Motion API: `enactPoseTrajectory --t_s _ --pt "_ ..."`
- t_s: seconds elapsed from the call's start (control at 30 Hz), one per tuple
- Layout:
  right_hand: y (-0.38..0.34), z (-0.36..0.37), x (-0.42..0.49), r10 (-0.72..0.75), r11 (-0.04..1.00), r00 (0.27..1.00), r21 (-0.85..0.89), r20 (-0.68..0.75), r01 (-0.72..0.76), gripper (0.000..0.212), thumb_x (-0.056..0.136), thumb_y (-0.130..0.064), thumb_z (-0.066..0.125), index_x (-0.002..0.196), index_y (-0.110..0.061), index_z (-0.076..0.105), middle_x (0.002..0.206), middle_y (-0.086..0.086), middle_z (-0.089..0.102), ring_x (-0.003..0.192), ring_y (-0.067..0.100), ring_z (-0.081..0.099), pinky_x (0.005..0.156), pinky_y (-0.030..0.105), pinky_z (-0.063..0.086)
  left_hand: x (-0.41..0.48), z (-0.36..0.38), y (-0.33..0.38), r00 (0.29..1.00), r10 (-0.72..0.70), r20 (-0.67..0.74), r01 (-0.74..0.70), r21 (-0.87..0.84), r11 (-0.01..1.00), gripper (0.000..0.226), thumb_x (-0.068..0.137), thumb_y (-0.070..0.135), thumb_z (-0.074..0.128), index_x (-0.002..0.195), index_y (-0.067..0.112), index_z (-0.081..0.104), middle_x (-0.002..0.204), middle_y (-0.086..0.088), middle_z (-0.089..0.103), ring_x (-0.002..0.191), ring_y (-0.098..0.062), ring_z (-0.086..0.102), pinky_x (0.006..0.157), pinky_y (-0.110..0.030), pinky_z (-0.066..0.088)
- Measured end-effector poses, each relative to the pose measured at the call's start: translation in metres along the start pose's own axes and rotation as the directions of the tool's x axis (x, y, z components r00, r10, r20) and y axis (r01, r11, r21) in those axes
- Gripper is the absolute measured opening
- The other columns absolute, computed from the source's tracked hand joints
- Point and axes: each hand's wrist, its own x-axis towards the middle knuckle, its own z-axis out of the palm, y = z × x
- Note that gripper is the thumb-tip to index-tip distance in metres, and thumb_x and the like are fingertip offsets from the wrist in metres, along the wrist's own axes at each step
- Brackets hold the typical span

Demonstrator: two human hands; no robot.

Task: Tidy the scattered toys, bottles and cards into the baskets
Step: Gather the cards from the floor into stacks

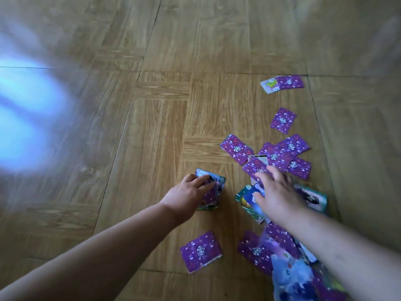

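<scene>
Purple-backed cards lie scattered over the wooden floor. My left hand (189, 193) holds a small stack of cards (213, 192) on edge against the floor, fingers curled over its top. My right hand (276, 192) reaches forward with fingers spread flat, fingertips touching a purple card (253, 167) in the heap. Face-up picture cards (247, 200) lie under that hand. One purple card (200, 252) lies alone near my left forearm. Further cards sit at the back: one single (283, 120) and a pair (282, 83).
A wooden parquet floor (162, 127) fills the view. A bright blue-white glare patch (28, 109) covers the left side. More cards and a blue pictured sheet (290, 276) pile under my right forearm. No basket is in view.
</scene>
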Motion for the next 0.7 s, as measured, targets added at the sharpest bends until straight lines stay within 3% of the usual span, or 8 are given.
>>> enactPoseTrajectory --t_s 0.07,0.13,0.3,0.43,0.53,0.6,0.63,0.7 --pt "0.017 -0.007 0.006 0.055 0.998 0.998 0.014 0.011 -0.055 0.054 0.093 -0.036 0.053 0.143 -0.026 0.037 0.157 0.006 0.016 0.138 0.033 0.024 0.112 0.037 0.027 0.023 -0.005 0.022 0.993 0.103 0.065 -0.105 0.031 0.994 0.059 0.101 0.02 0.047 0.153 0.034 0.024 0.161 0.004 0.018 0.143 -0.023 0.024 0.107 -0.038 0.042" --pt "0.03 -0.017 0.016 0.086 0.996 0.996 0.028 0.023 -0.087 0.056 0.092 -0.037 0.055 0.144 -0.026 0.036 0.158 0.006 0.014 0.139 0.035 0.022 0.113 0.04 0.028 0.048 -0.02 0.034 0.994 0.104 0.04 -0.104 0.017 0.994 0.059 0.1 0.021 0.05 0.153 0.031 0.026 0.163 -0.001 0.012 0.146 -0.025 0.021 0.111 -0.041 0.037" --pt "0.049 -0.048 0.062 0.061 0.998 0.997 0.003 -0.046 -0.061 0.062 0.091 -0.04 0.056 0.147 -0.021 0.033 0.159 0.01 0.015 0.14 0.036 0.024 0.115 0.038 0.021 0.106 -0.067 0.046 0.984 -0.18 -0.003 0.18 -0.01 0.984 0.074 0.093 0.037 0.061 0.154 0.02 0.022 0.163 -0.011 0.007 0.148 -0.031 0.014 0.118 -0.04 0.023" --pt "0.059 -0.056 0.104 0.043 0.998 0.999 0.041 -0.011 -0.042 0.071 0.09 -0.046 0.055 0.15 -0.022 0.026 0.161 0.005 0.006 0.144 0.035 0.015 0.118 0.041 0.018 0.141 -0.073 0.046 0.937 -0.347 0.051 0.343 0.071 0.937 0.088 0.084 0.062 0.059 0.15 0.014 0.027 0.16 -0.02 0.01 0.149 -0.034 0.01 0.118 -0.049 0.017" --pt "0.062 -0.054 0.123 0.043 0.998 0.997 0.032 0.06 -0.045 0.078 0.09 -0.054 0.051 0.153 -0.028 0.013 0.162 -0.003 -0.005 0.148 0.031 -0.004 0.119 0.046 0.015 0.144 -0.069 0.031 0.87 -0.489 0.06 0.48 0.119 0.869 0.099 0.076 0.08 0.049 0.146 0.012 0.032 0.15 -0.023 0.028 0.143 -0.037 0.023 0.117 -0.05 0.019" --pt "0.068 -0.054 0.132 0.035 0.999 0.994 -0.035 0.1 -0.031 0.08 0.09 -0.06 0.046 0.153 -0.031 0.008 0.162 -0.008 -0.009 0.148 0.026 -0.012 0.116 0.053 0.013 0.147 -0.068 0.029 0.871 -0.489 0.039 0.48 0.142 0.866 0.096 0.078 0.082 0.04 0.142 0.011 0.038 0.143 -0.023 0.038 0.136 -0.037 0.034 0.114 -0.048 0.026" --pt "0.069 -0.053 0.13 0.02 0.997 0.995 -0.07 0.096 -0.013 0.078 0.089 -0.062 0.045 0.153 -0.031 0.011 0.162 -0.008 -0.005 0.148 0.025 -0.011 0.115 0.055 0.013 0.149 -0.068 0.029 0.876 -0.48 0.047 0.47 0.147 0.871 0.093 0.081 0.081 0.037 0.141 0.01 0.039 0.141 -0.023 0.04 0.134 -0.037 0.036 0.111 -0.047 0.03" --pt "0.069 -0.044 0.121 -0.069 0.994 0.998 -0.087 -0.006 0.069 0.067 0.088 -0.064 0.044 0.145 -0.029 0.035 0.159 -0.005 0.019 0.148 0.022 0.001 0.112 0.054 0.019 0.15 -0.072 0.03 0.88 -0.468 0.081 0.454 0.145 0.879 0.089 0.084 0.078 0.032 0.138 0.008 0.042 0.136 -0.023 0.043 0.129 -0.037 0.041 0.105 -0.046 0.036"
